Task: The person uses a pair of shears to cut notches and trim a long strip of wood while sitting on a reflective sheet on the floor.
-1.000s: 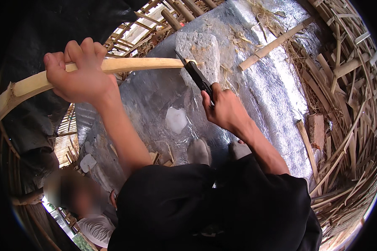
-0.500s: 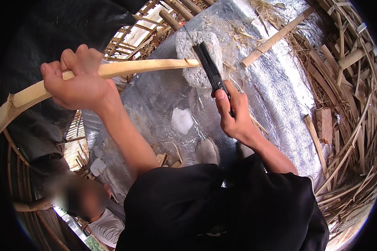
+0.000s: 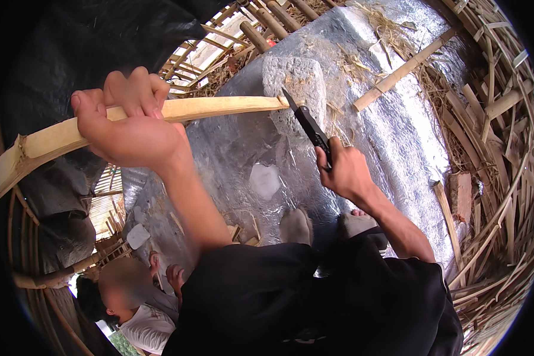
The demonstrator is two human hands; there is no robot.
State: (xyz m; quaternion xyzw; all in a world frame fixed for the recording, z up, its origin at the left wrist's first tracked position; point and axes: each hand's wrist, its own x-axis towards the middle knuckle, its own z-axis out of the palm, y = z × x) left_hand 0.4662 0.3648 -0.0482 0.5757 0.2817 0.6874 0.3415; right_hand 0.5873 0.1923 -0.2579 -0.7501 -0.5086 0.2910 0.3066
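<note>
My left hand [image 3: 127, 127] grips a long pale split bamboo strip [image 3: 219, 108] and holds it out level across the view. Its far end rests near a rough grey stone block [image 3: 296, 89]. My right hand [image 3: 345, 172] is closed on the handle of a dark-bladed knife [image 3: 305, 121]. The blade points up and left, its tip close to the end of the strip. Both hands are above a silvery foil-like sheet [image 3: 397, 142].
Bamboo slats and splinters [image 3: 498, 178] pile up along the right edge. Round bamboo poles [image 3: 261, 26] lie at the top. A reddish brick [image 3: 460, 196] sits at the right. Another person [image 3: 139, 302] crouches at lower left. My feet [image 3: 323, 225] stand on the sheet.
The knife has swung from lying against the strip's end to a raised angle and back down toward the strip's tip. My left hand still holds the strip in the same pose.
</note>
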